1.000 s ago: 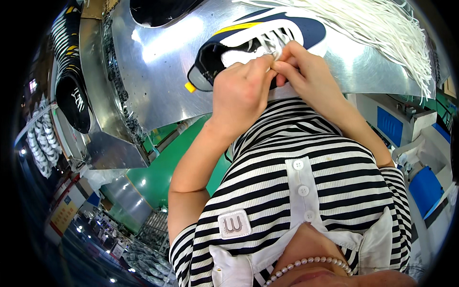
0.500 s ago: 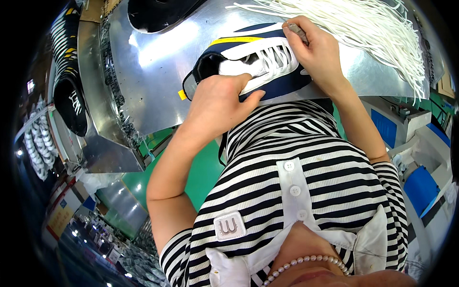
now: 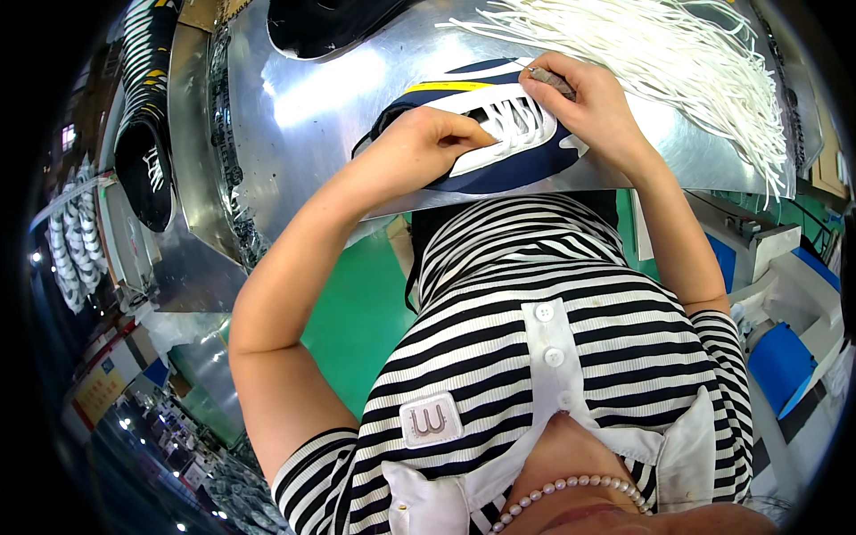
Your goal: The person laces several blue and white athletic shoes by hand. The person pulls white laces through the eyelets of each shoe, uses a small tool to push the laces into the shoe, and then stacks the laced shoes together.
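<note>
A navy and white sneaker (image 3: 499, 172) with a yellow stripe lies on the metal table, its toe to the right. White laces (image 3: 517, 125) cross its front. My left hand (image 3: 423, 147) is closed over the sneaker's opening, fingertips pressed in beside the upper laces; what exactly they pinch is hidden. Over the toe end, my right hand (image 3: 593, 111) is closed around a small hand tool (image 3: 551, 82) with a grey-brown wrapped handle. A thin metal tip pokes out from it towards the shoe's far edge.
Loose white laces (image 3: 651, 67) are heaped at the back right of the metal table (image 3: 267, 169). At the far edge sits a black shoe (image 3: 334, 22). A row of nested dark shoes (image 3: 145, 125) runs along the left. Blue bins (image 3: 780, 366) stand at the right.
My left hand has moved from the shoe's collar up and right, its fingers now drawn together near the laces. The right hand keeps its hold on the tool at the toe.
</note>
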`<action>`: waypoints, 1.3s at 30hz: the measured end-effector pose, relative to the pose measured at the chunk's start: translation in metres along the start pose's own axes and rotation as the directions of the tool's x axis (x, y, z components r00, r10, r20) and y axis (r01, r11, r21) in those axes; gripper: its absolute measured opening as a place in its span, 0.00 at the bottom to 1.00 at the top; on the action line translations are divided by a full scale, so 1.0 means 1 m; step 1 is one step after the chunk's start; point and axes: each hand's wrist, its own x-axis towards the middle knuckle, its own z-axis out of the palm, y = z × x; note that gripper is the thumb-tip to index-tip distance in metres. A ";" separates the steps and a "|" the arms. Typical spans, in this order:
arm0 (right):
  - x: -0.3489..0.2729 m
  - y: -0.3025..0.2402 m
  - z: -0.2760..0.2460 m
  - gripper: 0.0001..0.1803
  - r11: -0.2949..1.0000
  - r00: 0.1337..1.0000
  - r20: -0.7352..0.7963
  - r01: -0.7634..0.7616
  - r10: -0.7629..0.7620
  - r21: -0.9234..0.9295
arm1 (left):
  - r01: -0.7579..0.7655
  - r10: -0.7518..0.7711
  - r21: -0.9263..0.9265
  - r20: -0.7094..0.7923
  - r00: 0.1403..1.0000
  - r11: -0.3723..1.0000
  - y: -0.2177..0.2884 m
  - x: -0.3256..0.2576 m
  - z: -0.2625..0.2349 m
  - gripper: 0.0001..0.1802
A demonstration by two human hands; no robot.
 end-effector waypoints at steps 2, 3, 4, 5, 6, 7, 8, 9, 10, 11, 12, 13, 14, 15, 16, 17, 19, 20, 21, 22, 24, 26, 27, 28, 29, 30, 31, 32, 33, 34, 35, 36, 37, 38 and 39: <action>-0.001 0.000 0.000 0.14 0.999 0.999 -0.038 0.038 -0.038 -0.020 | -0.120 0.125 0.111 -0.036 0.992 0.987 -0.001 0.001 0.003 0.10; -0.002 -0.001 0.000 0.14 0.999 1.000 -0.019 0.013 -0.014 -0.047 | -0.097 0.111 0.318 -0.025 0.994 0.943 -0.002 0.001 0.003 0.10; -0.002 -0.002 -0.001 0.13 0.998 1.000 -0.020 0.016 -0.017 -0.056 | -0.130 0.146 0.496 0.006 0.989 0.859 -0.002 -0.002 0.003 0.09; -0.003 -0.003 -0.001 0.14 0.997 1.000 0.001 0.027 -0.027 -0.070 | -0.112 0.131 0.666 0.022 0.991 0.737 -0.003 -0.005 0.001 0.09; -0.003 -0.004 -0.002 0.13 0.996 0.999 0.004 0.045 -0.045 -0.082 | -0.107 0.098 0.707 0.054 0.994 0.699 -0.004 -0.009 0.001 0.09; -0.003 -0.005 -0.002 0.12 0.998 1.000 0.019 -0.001 0.002 -0.069 | -0.131 0.163 0.664 0.015 0.987 0.736 -0.005 -0.012 0.001 0.09; -0.002 -0.005 -0.003 0.11 0.998 0.999 0.043 -0.031 0.034 -0.055 | -0.116 0.180 0.635 -0.038 0.983 0.764 -0.006 -0.014 0.002 0.09; -0.002 -0.006 -0.003 0.11 0.997 0.996 0.065 -0.063 0.066 -0.041 | -0.143 0.255 0.603 -0.103 0.961 0.785 -0.006 -0.016 0.003 0.09; 0.000 -0.006 -0.004 0.10 0.998 0.998 0.055 -0.016 0.019 -0.059 | -0.161 0.292 0.525 -0.177 0.940 0.836 -0.006 -0.016 0.003 0.11; 0.001 -0.006 -0.004 0.09 0.997 0.999 0.043 0.028 -0.025 -0.078 | -0.129 0.263 0.526 -0.188 0.946 0.841 -0.007 -0.015 0.004 0.11; 0.002 -0.005 -0.004 0.09 0.993 0.997 0.032 0.071 -0.068 -0.099 | -0.130 0.287 0.527 -0.229 0.930 0.840 -0.007 -0.014 0.006 0.12; 0.004 -0.004 -0.003 0.08 0.994 0.998 0.027 0.067 -0.064 -0.092 | -0.151 0.329 0.525 -0.263 0.907 0.838 -0.007 -0.012 0.008 0.12; 0.004 -0.003 -0.002 0.08 0.994 0.998 0.023 0.064 -0.063 -0.085 | -0.158 0.349 0.544 -0.267 0.898 0.824 -0.007 -0.010 0.009 0.13; 0.004 -0.002 -0.001 0.07 0.995 0.999 0.019 0.049 -0.047 -0.090 | -0.137 0.345 0.556 -0.287 0.894 0.820 -0.006 -0.010 0.009 0.13; 0.003 -0.002 0.000 0.06 0.993 0.997 -0.002 0.080 -0.080 -0.087 | -0.123 0.341 0.566 -0.298 0.891 0.815 -0.006 -0.009 0.010 0.13; 0.002 -0.001 0.001 0.06 0.991 0.995 -0.025 0.095 -0.098 -0.096 | -0.108 0.345 0.576 -0.320 0.882 0.810 -0.007 -0.009 0.010 0.13; -0.001 -0.001 0.002 0.04 0.992 0.992 -0.067 0.102 -0.107 -0.072 | -0.116 0.349 0.567 -0.321 0.880 0.815 -0.009 -0.008 0.010 0.13; -0.003 -0.001 0.003 0.04 0.995 0.992 -0.084 0.094 -0.097 -0.038 | -0.134 0.385 0.567 -0.349 0.854 0.812 -0.011 -0.007 0.009 0.12; -0.005 -0.002 0.003 0.04 0.996 0.991 -0.101 0.086 -0.086 -0.004 | -0.132 0.366 0.559 -0.331 0.870 0.819 -0.013 -0.006 0.008 0.12; -0.007 -0.001 0.003 0.03 0.997 0.991 -0.103 0.079 -0.079 -0.008 | -0.147 0.380 0.554 -0.333 0.863 0.820 -0.017 -0.005 0.007 0.12; -0.009 0.000 0.002 0.04 0.998 0.995 -0.083 0.055 -0.052 0.039 | -0.217 0.448 0.552 -0.328 0.832 0.805 -0.024 -0.003 0.002 0.11; -0.011 0.003 0.002 0.04 0.989 0.994 -0.109 0.048 -0.033 0.140 | -0.331 0.576 0.568 -0.327 0.750 0.753 -0.032 -0.005 -0.003 0.11; -0.011 0.005 0.003 0.04 0.974 0.990 -0.141 0.053 -0.022 0.219 | -0.339 0.652 0.634 -0.359 0.668 0.695 -0.035 -0.009 -0.003 0.11; -0.012 0.007 0.004 0.04 0.955 0.983 -0.182 0.038 0.017 0.294 | -0.347 0.742 0.704 -0.383 0.550 0.620 -0.036 -0.014 0.002 0.11; -0.012 0.009 0.006 0.05 0.949 0.976 -0.216 0.059 0.009 0.309 | -0.310 0.785 0.753 -0.418 0.457 0.581 -0.038 -0.022 0.008 0.11; -0.012 0.011 0.007 0.05 0.945 0.966 -0.256 0.057 0.029 0.322 | -0.327 0.826 0.766 -0.452 0.336 0.553 -0.039 -0.032 0.017 0.12; -0.012 0.012 0.010 0.06 0.942 0.955 -0.297 0.078 0.024 0.327 | -0.324 0.784 0.715 -0.537 0.311 0.619 -0.038 -0.047 0.034 0.13; -0.012 0.013 0.012 0.07 0.951 0.951 -0.308 0.065 0.033 0.301 | -0.360 0.723 0.629 -0.632 0.280 0.689 -0.039 -0.054 0.053 0.16; -0.012 0.013 0.014 0.07 0.952 0.949 -0.311 0.056 0.042 0.302 | -0.285 0.570 0.496 -0.747 0.341 0.820 -0.038 -0.065 0.075 0.18; -0.013 0.012 0.015 0.07 0.950 0.945 -0.324 0.073 0.031 0.304 | -0.352 0.320 0.162 -0.831 0.455 0.922 -0.041 -0.068 0.094 0.23; -0.012 0.010 0.016 0.07 0.950 0.944 -0.330 0.095 0.009 0.297 | -0.425 -0.159 -0.470 -0.793 0.588 0.774 -0.042 -0.070 0.112 0.27; -0.012 0.008 0.016 0.07 0.954 0.948 -0.319 0.092 0.004 0.287 | -0.501 -0.263 -0.606 -0.760 0.595 0.618 -0.047 -0.069 0.116 0.28; -0.011 0.004 0.015 0.07 0.956 0.954 -0.301 0.086 0.002 0.281 | -0.521 -0.346 -0.732 -0.673 0.654 0.439 -0.049 -0.067 0.121 0.29; -0.010 0.000 0.015 0.07 0.947 0.960 -0.280 0.075 0.016 0.313 | -0.497 -0.342 -0.828 -0.560 0.755 0.258 -0.052 -0.060 0.116 0.28; -0.010 -0.004 0.012 0.07 0.940 0.968 -0.247 0.042 0.045 0.337 | -0.435 -0.354 -0.896 -0.435 0.828 0.084 -0.053 -0.057 0.107 0.27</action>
